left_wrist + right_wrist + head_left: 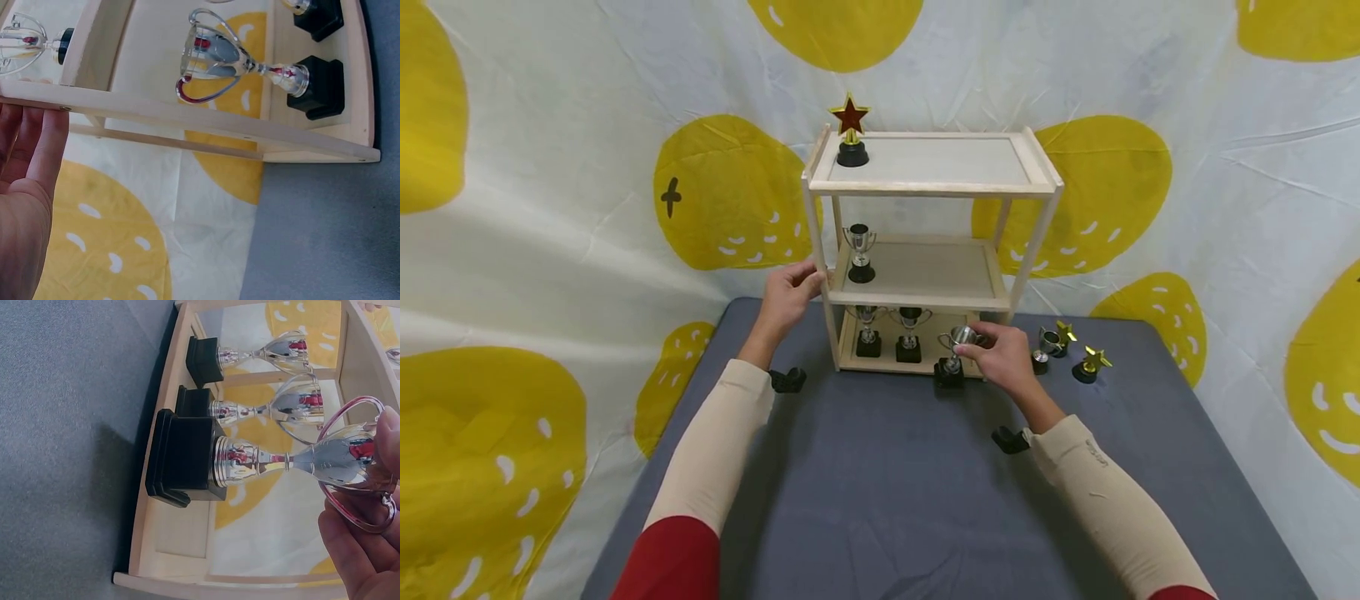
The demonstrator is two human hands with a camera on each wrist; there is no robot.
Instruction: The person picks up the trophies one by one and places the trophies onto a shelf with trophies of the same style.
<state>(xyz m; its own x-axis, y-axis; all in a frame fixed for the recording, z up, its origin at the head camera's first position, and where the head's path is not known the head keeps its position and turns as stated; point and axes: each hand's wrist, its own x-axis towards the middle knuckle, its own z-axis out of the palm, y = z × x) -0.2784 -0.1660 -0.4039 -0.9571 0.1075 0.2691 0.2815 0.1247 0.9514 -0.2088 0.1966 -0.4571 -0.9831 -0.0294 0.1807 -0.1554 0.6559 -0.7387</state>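
My right hand (1006,358) pinches a silver trophy cup (337,459) by its bowl and handle. The cup is upright, its black square base (949,373) at the front edge of the bottom shelf (887,367). My left hand (786,296) holds the left post (156,112) of a three-tier wooden rack at middle-shelf height, its fingertips partly hidden behind the wood. Two silver cups stand on the bottom shelf, a left one (868,333) and a middle one (908,337). A smaller silver cup (860,254) occupies the middle shelf's left end.
On the top shelf's left end is a red-and-gold star trophy (851,125). Right of the rack, on the grey table (880,492), stand a small silver cup (1045,350) and two gold star trophies, one (1092,365) in front. A patterned cloth (587,208) hangs behind.
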